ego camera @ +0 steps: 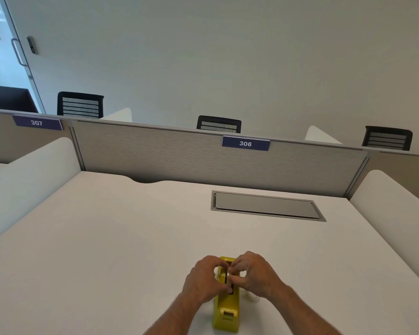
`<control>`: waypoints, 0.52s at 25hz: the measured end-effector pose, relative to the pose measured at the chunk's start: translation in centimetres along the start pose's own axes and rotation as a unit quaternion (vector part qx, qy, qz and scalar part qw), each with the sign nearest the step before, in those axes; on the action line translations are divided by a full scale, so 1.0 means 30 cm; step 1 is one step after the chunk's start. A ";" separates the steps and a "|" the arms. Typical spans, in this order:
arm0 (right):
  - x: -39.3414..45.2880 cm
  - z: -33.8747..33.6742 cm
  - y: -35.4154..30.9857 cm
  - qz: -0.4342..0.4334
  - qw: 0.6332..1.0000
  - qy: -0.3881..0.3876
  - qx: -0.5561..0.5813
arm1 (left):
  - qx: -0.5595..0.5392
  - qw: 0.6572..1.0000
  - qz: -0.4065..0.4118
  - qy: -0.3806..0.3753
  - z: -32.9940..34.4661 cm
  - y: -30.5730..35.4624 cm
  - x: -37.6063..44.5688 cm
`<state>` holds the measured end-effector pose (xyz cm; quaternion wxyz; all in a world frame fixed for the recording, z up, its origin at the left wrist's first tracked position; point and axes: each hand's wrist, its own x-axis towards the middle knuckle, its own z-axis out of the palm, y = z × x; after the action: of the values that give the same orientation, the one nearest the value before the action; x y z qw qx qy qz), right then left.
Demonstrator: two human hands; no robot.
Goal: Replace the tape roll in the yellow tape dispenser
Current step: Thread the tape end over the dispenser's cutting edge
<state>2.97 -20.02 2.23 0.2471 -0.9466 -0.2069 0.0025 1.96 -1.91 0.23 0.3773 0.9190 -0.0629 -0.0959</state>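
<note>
Lower centre: yellow tape dispenser (226, 310) on white desk (107, 238); left hand (205, 279) and right hand (254, 274) pinch a tape roll (228, 276) in its well.

**Two hands at a yellow tape dispenser on a white desk**

A yellow plastic tape dispenser (226, 310) stands lengthwise on a plain white surface (107, 238), near its front edge. The left hand (205, 279) and right hand (254, 274) close around the dispenser's far end, fingertips pinched together over its dark top slot. A clear tape roll (250, 296) lies just right of the dispenser, partly hidden under the right wrist. Behind, a grey fabric partition (179, 153) carries a blue label reading 306 (245, 143).
</note>
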 end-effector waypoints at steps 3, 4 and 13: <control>0.001 0.005 -0.001 -0.005 1.000 0.007 0.001 | 0.000 1.000 0.007 0.001 -0.001 -0.002 -0.001; 0.001 0.005 -0.001 -0.004 1.000 0.010 0.001 | 0.002 1.000 0.007 0.001 -0.001 -0.001 -0.002; -0.001 0.009 -0.005 0.003 1.000 0.004 0.008 | 0.003 1.000 0.019 0.001 -0.008 -0.001 0.000</control>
<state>2.84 -19.79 2.08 0.2553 -0.9452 -0.2034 0.0008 2.01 -1.73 0.39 0.3767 0.9188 -0.0797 -0.0873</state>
